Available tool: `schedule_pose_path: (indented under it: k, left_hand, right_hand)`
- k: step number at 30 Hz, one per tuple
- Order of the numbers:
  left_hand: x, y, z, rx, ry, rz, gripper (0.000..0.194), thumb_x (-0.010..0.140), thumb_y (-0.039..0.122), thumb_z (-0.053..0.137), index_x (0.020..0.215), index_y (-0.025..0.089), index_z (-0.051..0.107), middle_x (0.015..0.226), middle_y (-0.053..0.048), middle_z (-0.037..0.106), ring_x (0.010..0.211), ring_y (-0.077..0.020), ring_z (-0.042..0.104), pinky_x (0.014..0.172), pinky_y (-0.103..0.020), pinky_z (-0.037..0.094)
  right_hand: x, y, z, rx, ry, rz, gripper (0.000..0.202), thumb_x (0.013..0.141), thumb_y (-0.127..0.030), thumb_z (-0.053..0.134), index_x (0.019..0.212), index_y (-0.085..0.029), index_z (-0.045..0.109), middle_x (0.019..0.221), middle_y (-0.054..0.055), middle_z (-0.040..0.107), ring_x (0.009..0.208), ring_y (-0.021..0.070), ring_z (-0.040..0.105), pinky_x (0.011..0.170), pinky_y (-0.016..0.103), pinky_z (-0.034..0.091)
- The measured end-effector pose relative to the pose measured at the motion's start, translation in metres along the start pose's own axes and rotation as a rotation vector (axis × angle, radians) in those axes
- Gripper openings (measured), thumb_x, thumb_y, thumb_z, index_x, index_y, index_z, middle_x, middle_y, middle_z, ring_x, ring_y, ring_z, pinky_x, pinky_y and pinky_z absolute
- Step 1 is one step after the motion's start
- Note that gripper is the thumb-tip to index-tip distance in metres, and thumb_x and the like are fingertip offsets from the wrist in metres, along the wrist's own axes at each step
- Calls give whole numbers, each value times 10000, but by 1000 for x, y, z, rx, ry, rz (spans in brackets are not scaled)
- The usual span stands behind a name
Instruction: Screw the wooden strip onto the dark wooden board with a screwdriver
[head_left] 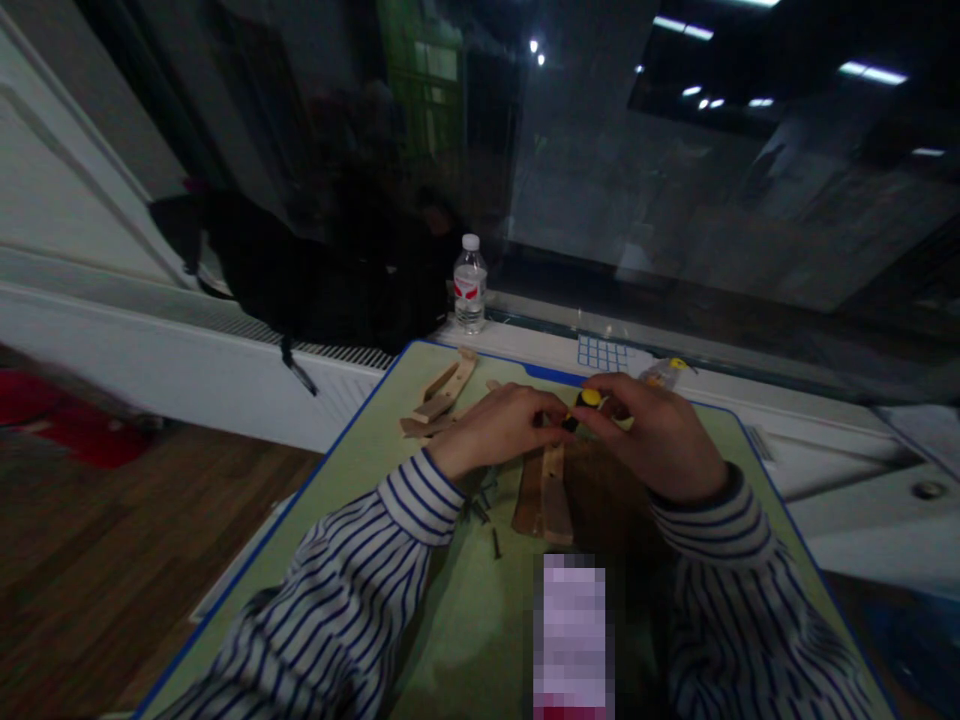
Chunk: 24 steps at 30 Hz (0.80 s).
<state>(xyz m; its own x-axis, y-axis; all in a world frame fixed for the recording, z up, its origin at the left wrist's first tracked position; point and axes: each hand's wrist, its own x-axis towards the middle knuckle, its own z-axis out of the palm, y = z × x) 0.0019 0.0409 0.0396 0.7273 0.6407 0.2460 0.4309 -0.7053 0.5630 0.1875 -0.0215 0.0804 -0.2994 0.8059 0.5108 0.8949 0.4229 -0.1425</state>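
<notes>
My right hand (660, 435) is closed around a small black tool with a rounded yellow end (590, 398), which looks like a stubby screwdriver handle. Close against it, my left hand (502, 425) has its thumb and fingers pinched together near the tool's lower end. What the left fingertips grip is too small to make out. Below both hands lies a narrow wooden piece (555, 500) with holes, on a brown board (529, 490). Several screws (495, 543) are scattered under and beside my left wrist. More shaped wooden pieces (442, 390) lie beyond my left forearm.
The pale green table (352, 440) has a blue edge and stands against a windowsill. A water bottle (470, 290) and a black bag (322, 280) are on the sill side. A plastic bag (660, 372) lies at the back right. A pixelated pale patch covers the near middle.
</notes>
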Motion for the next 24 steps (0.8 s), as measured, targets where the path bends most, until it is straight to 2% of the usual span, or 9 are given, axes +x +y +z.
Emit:
schedule_pose_path:
  k: [6, 9, 12, 17, 24]
  left_hand:
    - [0, 2, -1, -27, -30, 4, 233, 886, 311, 570, 1049, 205, 698, 928, -56, 729, 836, -174, 652, 746, -269, 451]
    - [0, 2, -3, -29, -31, 1, 235, 893, 308, 560, 1049, 201, 698, 958, -57, 729, 878, -182, 653, 785, -276, 454]
    - [0, 3, -4, -25, -44, 4, 233, 895, 290, 556, 1063, 204, 692, 993, -52, 727, 895, -184, 655, 797, -276, 452]
    - [-1, 5, -6, -22, -63, 21, 235, 904, 263, 538, 1079, 207, 685, 999, -44, 727, 885, -175, 658, 792, -260, 440]
    - [0, 2, -4, -26, -46, 9, 240, 883, 327, 578, 1059, 205, 686, 936, -35, 733, 820, -163, 654, 743, -249, 435]
  right_hand:
    - [-1, -1, 2, 46, -11, 15, 313, 862, -401, 571, 1080, -181, 621, 785, 50, 728, 660, 182, 679, 622, 316, 516]
    - [-2, 0, 2, 91, -15, -21, 376, 863, -354, 567, 1192, -173, 579, 959, 82, 732, 732, 178, 689, 670, 324, 545]
    - [-3, 1, 1, 127, -43, -60, 367, 871, -288, 539, 1215, -164, 573, 1095, 94, 703, 808, 174, 690, 713, 320, 556]
    - [-2, 0, 0, 118, -39, -65, 288, 874, -255, 525, 1122, -162, 637, 1042, 77, 722, 846, 188, 689, 708, 322, 559]
    - [-2, 0, 2, 87, -6, -38, 281, 877, -303, 552, 1093, -150, 649, 996, 83, 731, 752, 187, 690, 673, 326, 554]
